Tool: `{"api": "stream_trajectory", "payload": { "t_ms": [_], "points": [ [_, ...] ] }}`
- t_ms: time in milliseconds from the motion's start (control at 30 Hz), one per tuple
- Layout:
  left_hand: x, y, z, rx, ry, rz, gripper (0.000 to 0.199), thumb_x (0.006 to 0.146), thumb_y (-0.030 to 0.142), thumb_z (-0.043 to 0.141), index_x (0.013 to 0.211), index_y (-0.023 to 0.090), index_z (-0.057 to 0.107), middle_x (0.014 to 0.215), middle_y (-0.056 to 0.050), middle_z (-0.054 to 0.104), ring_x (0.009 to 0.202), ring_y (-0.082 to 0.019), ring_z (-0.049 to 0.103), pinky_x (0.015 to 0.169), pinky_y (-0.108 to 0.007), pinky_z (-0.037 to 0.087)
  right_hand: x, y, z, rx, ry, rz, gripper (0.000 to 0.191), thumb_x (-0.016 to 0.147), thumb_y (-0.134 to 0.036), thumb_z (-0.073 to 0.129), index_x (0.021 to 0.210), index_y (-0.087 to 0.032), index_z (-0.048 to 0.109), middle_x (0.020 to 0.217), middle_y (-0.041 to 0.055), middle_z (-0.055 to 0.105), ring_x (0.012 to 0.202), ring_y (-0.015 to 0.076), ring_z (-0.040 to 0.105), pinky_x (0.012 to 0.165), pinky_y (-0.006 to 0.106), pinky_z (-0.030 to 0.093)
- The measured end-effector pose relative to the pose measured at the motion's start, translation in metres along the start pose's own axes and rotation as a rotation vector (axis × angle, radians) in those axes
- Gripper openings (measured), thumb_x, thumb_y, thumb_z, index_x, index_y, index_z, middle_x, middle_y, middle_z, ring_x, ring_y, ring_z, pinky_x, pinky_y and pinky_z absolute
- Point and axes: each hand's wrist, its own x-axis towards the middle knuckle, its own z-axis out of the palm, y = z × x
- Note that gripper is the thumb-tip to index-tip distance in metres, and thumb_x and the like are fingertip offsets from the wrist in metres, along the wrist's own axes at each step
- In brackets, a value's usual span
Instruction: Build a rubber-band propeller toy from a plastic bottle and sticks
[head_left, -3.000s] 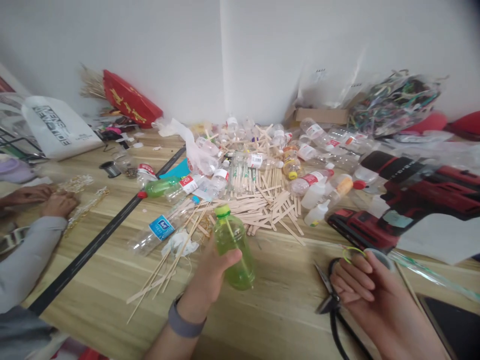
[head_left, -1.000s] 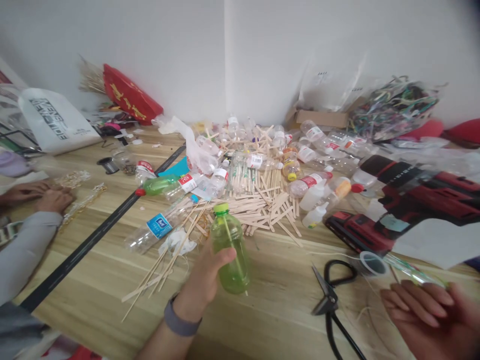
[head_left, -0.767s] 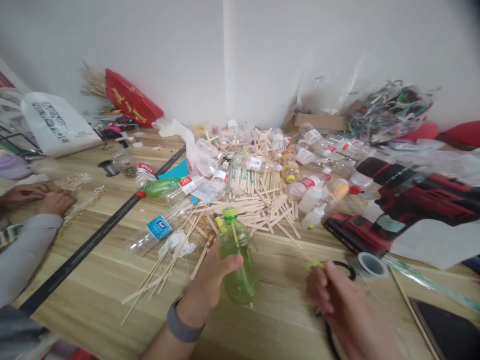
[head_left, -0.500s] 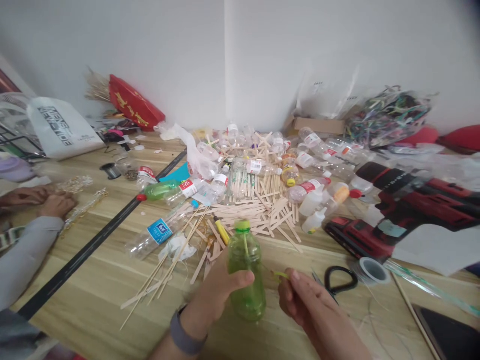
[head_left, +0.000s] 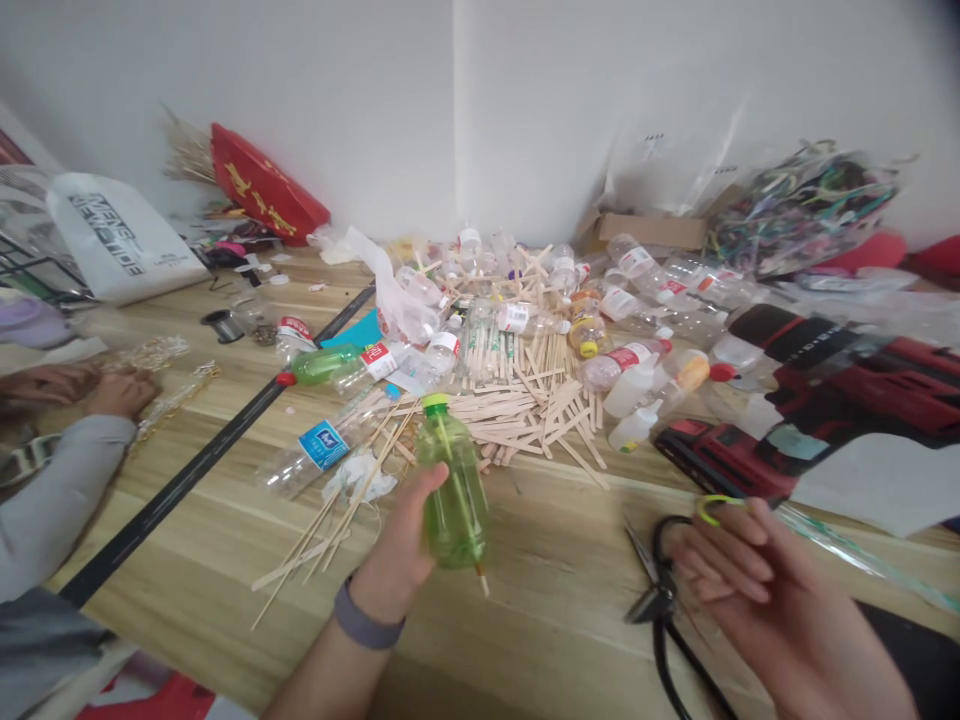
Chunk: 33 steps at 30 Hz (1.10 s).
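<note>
My left hand is wrapped round a green plastic bottle with a light-green cap, tilted a little above the table. A thin stick runs through the bottle and pokes out at its bottom. On the right, my right hand is closed, with a curved yellow-green strip pinched at its fingertips. Its fingers also reach the upper black handle of a pair of scissors, partly covering it; I cannot tell whether they grip it. The scissors' blades are parted.
Flat wooden sticks and clear bottles crowd the table's middle. A red and black power drill stands at the right. Thin skewers and a labelled bottle lie left. Another person's hands are at the far left.
The bottle has been lifted and tilted, moving left and away from me. My right hand has moved right, with the yellow-green strip, to the scissors, whose handles now show apart.
</note>
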Motion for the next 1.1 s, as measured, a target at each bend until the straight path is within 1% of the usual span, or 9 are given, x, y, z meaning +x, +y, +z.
{"api": "stream_trajectory", "payload": {
  "t_ms": [100, 200, 367, 533, 733, 867, 933, 1033, 1100],
  "points": [
    [0.004, 0.006, 0.000, -0.048, 0.041, 0.000, 0.044, 0.061, 0.052, 0.084, 0.086, 0.017, 0.074, 0.078, -0.002, 0.075, 0.067, -0.015, 0.068, 0.062, -0.023, 0.054, 0.004, -0.012, -0.009, 0.172, 0.115, -0.112, 0.049, 0.062, -0.028, 0.091, 0.057, -0.022, 0.042, 0.050, -0.0119, 0.027, 0.044, 0.0074, 0.011, 0.040, 0.018, 0.037],
    [0.004, 0.005, 0.004, -0.074, 0.044, 0.001, 0.045, 0.059, 0.051, 0.085, 0.087, 0.017, 0.074, 0.079, -0.002, 0.076, 0.069, -0.015, 0.069, 0.062, -0.022, 0.055, 0.003, -0.005, -0.005, 0.194, 0.127, -0.090, 0.046, 0.065, -0.029, 0.089, 0.058, -0.021, 0.044, 0.049, -0.0113, 0.030, 0.044, 0.0072, 0.014, 0.040, 0.018, 0.036],
    [-0.004, -0.003, 0.009, -0.038, -0.014, 0.012, 0.046, 0.060, 0.048, 0.087, 0.090, 0.016, 0.075, 0.079, -0.004, 0.074, 0.068, -0.017, 0.068, 0.063, -0.026, 0.055, -0.004, 0.025, 0.017, -0.040, -0.044, 0.051, 0.047, 0.058, -0.041, 0.092, 0.057, -0.021, 0.049, 0.048, -0.0096, 0.029, 0.044, 0.0070, 0.019, 0.039, 0.021, 0.029],
    [-0.013, -0.007, 0.016, 0.115, -0.131, 0.077, 0.041, 0.068, 0.045, 0.083, 0.098, 0.019, 0.073, 0.084, -0.003, 0.071, 0.071, -0.016, 0.064, 0.065, -0.026, 0.052, -0.017, 0.040, 0.039, -0.330, -0.202, 0.029, 0.052, 0.067, -0.062, 0.080, 0.054, -0.020, 0.054, 0.045, -0.0058, 0.035, 0.046, 0.0090, 0.025, 0.045, 0.024, 0.027],
    [-0.015, -0.011, 0.024, 0.189, -0.224, 0.069, 0.046, 0.064, 0.043, 0.086, 0.098, 0.018, 0.070, 0.082, -0.002, 0.068, 0.073, -0.016, 0.061, 0.066, -0.026, 0.048, -0.024, 0.047, 0.050, -0.533, -0.275, 0.046, 0.064, 0.065, -0.081, 0.069, 0.053, -0.020, 0.051, 0.046, -0.0050, 0.035, 0.048, 0.0105, 0.027, 0.048, 0.027, 0.023],
    [-0.015, -0.011, 0.025, 0.256, -0.319, 0.074, 0.051, 0.062, 0.043, 0.087, 0.103, 0.019, 0.070, 0.093, -0.004, 0.069, 0.086, -0.020, 0.062, 0.071, -0.026, 0.046, -0.025, 0.056, 0.048, -0.565, -0.323, 0.083, 0.062, 0.070, -0.076, 0.068, 0.054, -0.020, 0.051, 0.047, -0.0052, 0.036, 0.048, 0.0100, 0.026, 0.049, 0.027, 0.020],
    [-0.014, -0.010, 0.024, 0.262, -0.330, 0.084, 0.052, 0.060, 0.041, 0.088, 0.104, 0.019, 0.070, 0.094, -0.004, 0.069, 0.085, -0.020, 0.061, 0.070, -0.026, 0.046, -0.026, 0.055, 0.044, -0.538, -0.300, 0.073, 0.059, 0.073, -0.072, 0.070, 0.054, -0.020, 0.050, 0.047, -0.0056, 0.035, 0.049, 0.0101, 0.026, 0.049, 0.027, 0.020],
    [-0.012, -0.007, 0.018, 0.250, -0.260, 0.122, 0.047, 0.062, 0.039, 0.087, 0.101, 0.019, 0.071, 0.087, -0.002, 0.068, 0.074, -0.017, 0.059, 0.066, -0.026, 0.046, -0.023, 0.037, 0.027, -0.420, -0.181, 0.059, 0.057, 0.068, -0.066, 0.078, 0.051, -0.021, 0.047, 0.044, -0.0062, 0.031, 0.048, 0.0106, 0.026, 0.047, 0.027, 0.027],
    [-0.010, -0.004, 0.012, 0.218, -0.156, 0.143, 0.039, 0.066, 0.040, 0.083, 0.097, 0.019, 0.071, 0.080, -0.001, 0.067, 0.068, -0.016, 0.058, 0.063, -0.026, 0.047, -0.014, 0.017, 0.003, -0.321, -0.086, 0.006, 0.059, 0.064, -0.061, 0.083, 0.048, -0.023, 0.041, 0.044, -0.0068, 0.028, 0.045, 0.0100, 0.022, 0.045, 0.028, 0.032]
  ]
}}
